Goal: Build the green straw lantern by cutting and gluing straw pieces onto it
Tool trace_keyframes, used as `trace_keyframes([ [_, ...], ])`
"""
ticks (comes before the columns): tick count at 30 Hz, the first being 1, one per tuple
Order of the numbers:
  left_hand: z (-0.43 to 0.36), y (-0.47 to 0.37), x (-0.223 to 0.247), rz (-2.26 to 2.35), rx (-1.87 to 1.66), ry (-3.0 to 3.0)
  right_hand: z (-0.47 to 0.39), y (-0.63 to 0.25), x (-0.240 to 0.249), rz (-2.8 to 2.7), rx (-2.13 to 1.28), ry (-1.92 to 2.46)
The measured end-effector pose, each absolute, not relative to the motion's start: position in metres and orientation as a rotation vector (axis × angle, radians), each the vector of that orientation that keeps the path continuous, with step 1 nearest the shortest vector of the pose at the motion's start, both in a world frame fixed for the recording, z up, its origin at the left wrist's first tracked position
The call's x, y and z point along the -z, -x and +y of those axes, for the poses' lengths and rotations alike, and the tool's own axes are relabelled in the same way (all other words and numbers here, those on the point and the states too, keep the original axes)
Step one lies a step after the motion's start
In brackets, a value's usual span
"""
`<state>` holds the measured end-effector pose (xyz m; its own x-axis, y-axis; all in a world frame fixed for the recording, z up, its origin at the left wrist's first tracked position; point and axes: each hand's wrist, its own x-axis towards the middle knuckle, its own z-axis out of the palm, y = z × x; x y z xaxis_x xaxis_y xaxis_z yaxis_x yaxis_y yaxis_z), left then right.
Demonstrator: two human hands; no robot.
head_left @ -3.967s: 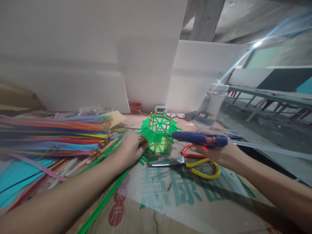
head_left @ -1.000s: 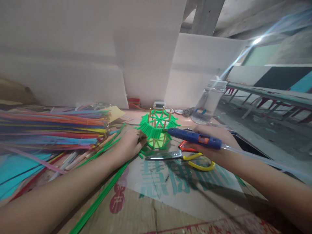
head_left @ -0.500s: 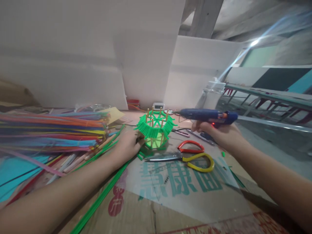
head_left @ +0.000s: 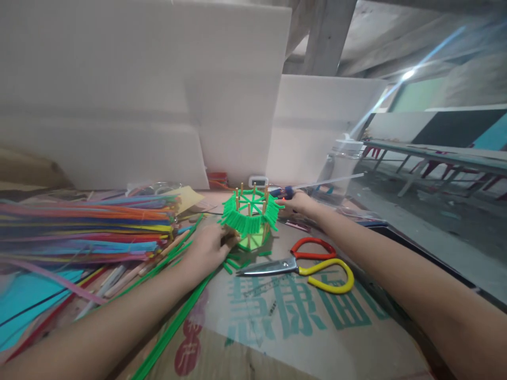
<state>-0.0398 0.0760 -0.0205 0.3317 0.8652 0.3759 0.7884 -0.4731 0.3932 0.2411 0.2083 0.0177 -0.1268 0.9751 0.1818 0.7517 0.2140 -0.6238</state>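
Note:
A small round model point(head_left: 251, 216) stands mid-table, with green fuzzy pipe-cleaner roof pieces, wooden sticks poking up through its frame and a light green base. My left hand point(head_left: 212, 245) is closed on the lower left side of this model, its fingertips partly hidden under the roof. Just behind the model's right side, my right hand point(head_left: 299, 205) grips a blue hot glue gun point(head_left: 285, 192) with a small red light and a clear glue stick point(head_left: 328, 181) out of its back. The gun's nozzle is hidden by the model. Scissors point(head_left: 293, 265) with red and yellow handles lie in front.
Bundles of coloured pipe cleaners point(head_left: 87, 221) cover the table's left side. Long green pipe cleaners point(head_left: 170, 338) run beneath my left forearm, and short cut green pieces point(head_left: 228, 265) lie by the model. A clear bottle point(head_left: 344, 166) and white boards point(head_left: 237, 105) stand behind.
My right hand has brought the glue gun left and away from me, from the open right side to behind the model. My left hand stays at the model.

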Motion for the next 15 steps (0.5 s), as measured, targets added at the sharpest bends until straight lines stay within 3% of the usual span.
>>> trace_keyframes([
  [7,0.071,0.066,-0.027,1.7,-0.622,-2.356,0.224,-0.25,-0.005,-2.067,-0.486,1.61],
  [10,0.062,0.065,-0.056,1.596,-1.065,-2.373,0.213,-0.256,-0.013,-2.146,-0.461,1.547],
  [15,0.059,0.062,-0.064,1.59,-1.175,-2.319,0.176,-0.268,-0.022,-2.137,-0.29,1.615],
])
